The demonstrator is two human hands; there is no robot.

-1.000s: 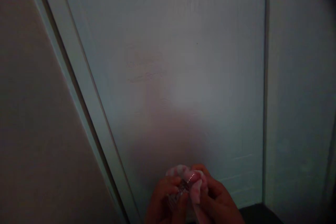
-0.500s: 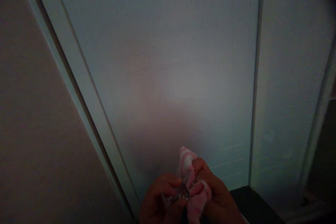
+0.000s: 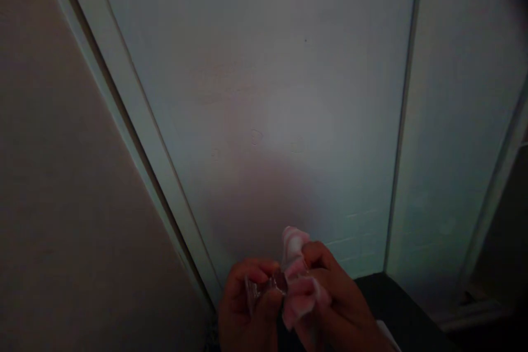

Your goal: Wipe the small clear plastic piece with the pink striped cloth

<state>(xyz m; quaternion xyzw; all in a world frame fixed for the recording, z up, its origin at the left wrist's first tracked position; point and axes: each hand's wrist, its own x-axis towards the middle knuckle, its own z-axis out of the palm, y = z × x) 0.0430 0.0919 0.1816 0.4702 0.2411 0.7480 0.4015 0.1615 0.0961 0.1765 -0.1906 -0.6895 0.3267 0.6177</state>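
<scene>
Right hand has its fingers clamped on a pink-and-white cloth, long axis near-far; left hand has its fingers clamped on a clear plastic piece, touching the cloth.

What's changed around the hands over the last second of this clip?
The pink-and-white cloth, once bunched across both hands, now rises in a peak between them, gathered by the right hand. The left hand still grips the clear plastic piece. The pale panel stayed put; only the view shifted.
</scene>
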